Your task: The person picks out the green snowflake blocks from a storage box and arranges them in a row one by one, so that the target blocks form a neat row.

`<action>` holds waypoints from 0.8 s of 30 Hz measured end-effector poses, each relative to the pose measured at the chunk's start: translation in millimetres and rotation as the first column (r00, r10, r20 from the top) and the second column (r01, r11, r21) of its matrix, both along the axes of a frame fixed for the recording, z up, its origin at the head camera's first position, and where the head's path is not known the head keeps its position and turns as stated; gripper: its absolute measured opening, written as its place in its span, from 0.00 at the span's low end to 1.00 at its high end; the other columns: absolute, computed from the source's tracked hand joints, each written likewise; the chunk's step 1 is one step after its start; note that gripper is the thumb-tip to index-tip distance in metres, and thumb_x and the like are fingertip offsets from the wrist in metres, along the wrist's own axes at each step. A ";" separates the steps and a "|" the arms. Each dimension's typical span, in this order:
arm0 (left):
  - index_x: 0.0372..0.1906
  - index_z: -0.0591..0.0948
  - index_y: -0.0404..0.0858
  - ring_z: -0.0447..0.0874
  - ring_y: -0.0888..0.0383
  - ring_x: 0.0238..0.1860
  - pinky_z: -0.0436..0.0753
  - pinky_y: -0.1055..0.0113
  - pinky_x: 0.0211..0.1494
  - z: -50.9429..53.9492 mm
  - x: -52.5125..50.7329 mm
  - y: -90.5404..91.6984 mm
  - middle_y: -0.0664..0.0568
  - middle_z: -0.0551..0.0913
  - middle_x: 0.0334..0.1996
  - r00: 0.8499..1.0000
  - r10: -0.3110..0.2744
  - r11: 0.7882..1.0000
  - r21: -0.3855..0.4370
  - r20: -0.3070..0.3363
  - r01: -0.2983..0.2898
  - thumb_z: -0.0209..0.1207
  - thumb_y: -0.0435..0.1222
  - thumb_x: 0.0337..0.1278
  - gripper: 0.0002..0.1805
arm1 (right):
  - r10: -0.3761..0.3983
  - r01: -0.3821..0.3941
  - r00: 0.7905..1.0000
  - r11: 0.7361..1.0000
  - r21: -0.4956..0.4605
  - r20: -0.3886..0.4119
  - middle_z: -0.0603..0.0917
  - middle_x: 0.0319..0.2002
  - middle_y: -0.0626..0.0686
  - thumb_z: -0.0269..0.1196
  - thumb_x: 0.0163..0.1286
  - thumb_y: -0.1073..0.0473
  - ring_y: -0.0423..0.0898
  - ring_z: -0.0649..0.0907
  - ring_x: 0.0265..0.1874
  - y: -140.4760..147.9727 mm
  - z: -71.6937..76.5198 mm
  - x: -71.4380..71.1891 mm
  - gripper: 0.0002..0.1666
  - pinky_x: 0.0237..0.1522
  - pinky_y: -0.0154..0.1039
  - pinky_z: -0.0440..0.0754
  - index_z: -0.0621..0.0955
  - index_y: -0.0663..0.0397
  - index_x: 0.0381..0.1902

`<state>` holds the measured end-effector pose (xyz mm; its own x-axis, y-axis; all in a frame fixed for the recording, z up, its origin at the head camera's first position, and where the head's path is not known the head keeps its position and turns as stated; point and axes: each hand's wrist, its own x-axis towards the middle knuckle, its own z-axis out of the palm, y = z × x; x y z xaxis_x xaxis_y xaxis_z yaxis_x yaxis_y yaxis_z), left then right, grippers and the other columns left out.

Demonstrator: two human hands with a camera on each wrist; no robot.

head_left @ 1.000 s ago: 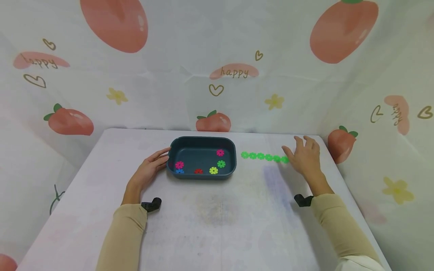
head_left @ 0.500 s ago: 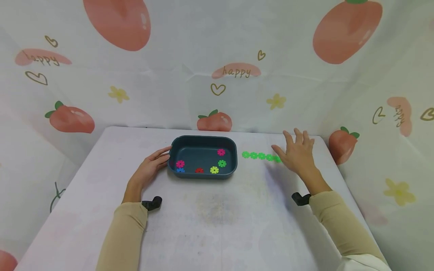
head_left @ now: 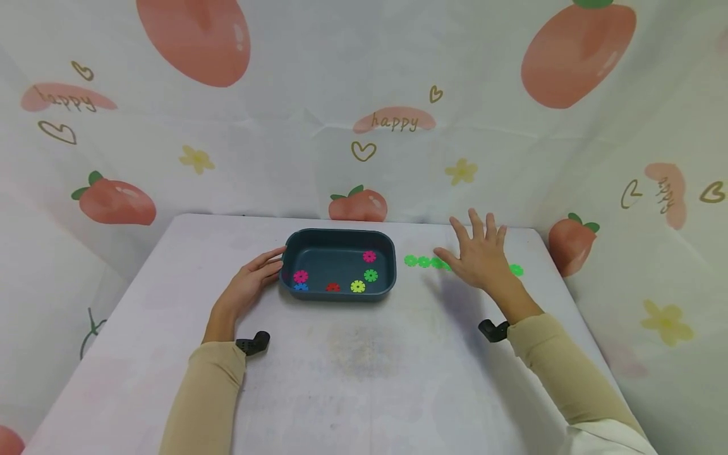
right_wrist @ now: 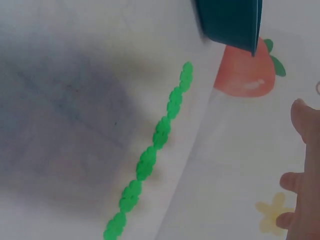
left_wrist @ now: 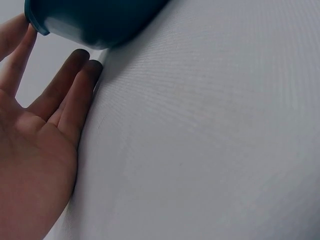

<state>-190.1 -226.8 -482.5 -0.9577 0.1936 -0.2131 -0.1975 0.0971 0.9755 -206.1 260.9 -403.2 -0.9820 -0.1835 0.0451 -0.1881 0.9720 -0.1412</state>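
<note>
My left hand (head_left: 246,287) rests against the left end of a dark teal tray (head_left: 338,296), its fingers extended; in the left wrist view the fingertips meet the tray's rim (left_wrist: 37,25). Spread wide, my right hand (head_left: 480,256) hovers over a row of bright green snowflake-shaped plastic discs (head_left: 423,261) and holds nothing. It hides the middle of that row in the head view. The right wrist view shows several green discs (right_wrist: 161,132) lying end to end in a line on the table.
Inside the tray lie several loose discs: a pink disc (head_left: 370,256), a green disc (head_left: 371,275), a yellow disc (head_left: 357,286), a red disc (head_left: 332,287) and others. The white-covered table (head_left: 364,379) meets a fruit-printed backdrop (head_left: 273,158) behind and at the right.
My right hand has moved left along the green row with its fingers spreading, uncovering a disc at the row's right end. The left hand and the tray stay put.
</note>
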 end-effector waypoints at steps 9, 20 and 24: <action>0.77 0.67 0.48 0.77 0.66 0.65 0.76 0.81 0.63 1.3 0.3 -0.4 0.45 0.69 0.75 1.000 0.005 1.000 0.004 0.002 -0.005 0.56 0.49 0.75 0.31 | 0.036 -0.036 0.998 0.999 -0.010 0.042 0.36 0.83 0.63 0.45 0.73 0.22 0.73 0.34 0.80 -16.5 0.6 -0.5 0.53 0.72 0.80 0.30 0.51 0.44 0.83; 0.77 0.67 0.49 0.77 0.68 0.64 0.77 0.82 0.61 0.6 0.2 -2.5 0.43 0.68 0.76 1.000 0.012 1.000 0.009 0.009 -0.012 0.57 0.49 0.74 0.31 | 0.112 -0.113 0.993 0.993 0.026 0.037 0.38 0.83 0.62 0.49 0.73 0.24 0.72 0.37 0.81 -44.9 0.0 -0.8 0.51 0.74 0.77 0.33 0.53 0.42 0.83; 0.77 0.68 0.48 0.78 0.69 0.62 0.77 0.82 0.61 0.2 -0.2 -1.4 0.42 0.68 0.76 1.000 0.009 1.000 0.016 0.000 -0.009 0.57 0.47 0.75 0.31 | 0.126 -0.128 0.991 0.991 0.046 0.044 0.38 0.84 0.61 0.48 0.73 0.24 0.71 0.38 0.81 -54.0 -1.2 -0.3 0.50 0.75 0.77 0.34 0.53 0.40 0.83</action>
